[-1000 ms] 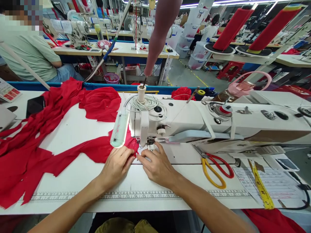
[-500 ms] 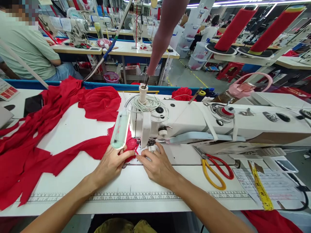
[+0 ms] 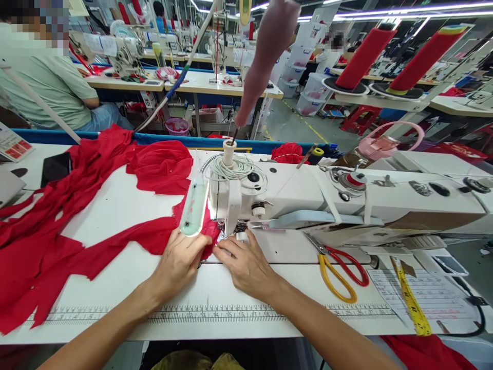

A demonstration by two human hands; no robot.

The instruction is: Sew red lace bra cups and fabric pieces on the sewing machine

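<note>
A white sewing machine (image 3: 292, 190) stands over the table, its presser foot (image 3: 221, 226) down near my fingertips. Red fabric (image 3: 150, 234) runs from the left, under the pale green oval plate (image 3: 192, 205), up to the presser foot. My left hand (image 3: 183, 259) is closed on this fabric just left of the foot, thumb and index finger pinched. Close by on the right, my right hand (image 3: 244, 264) has its fingers curled together at the fabric's edge, touching it in front of the needle area. The pinched edge itself is mostly hidden by the fingers.
Scissors (image 3: 339, 272) with red and yellow handles lie right of my right hand. A yellow tape measure (image 3: 410, 295) rests on a written sheet (image 3: 442, 303). Piled red fabric (image 3: 42, 246) covers the left side. Ahead, a person (image 3: 50, 87) sits at another table.
My left thumb and fingers have drawn in closer over the red fabric, and less of it shows between my hands. The whole view has shifted slightly.
</note>
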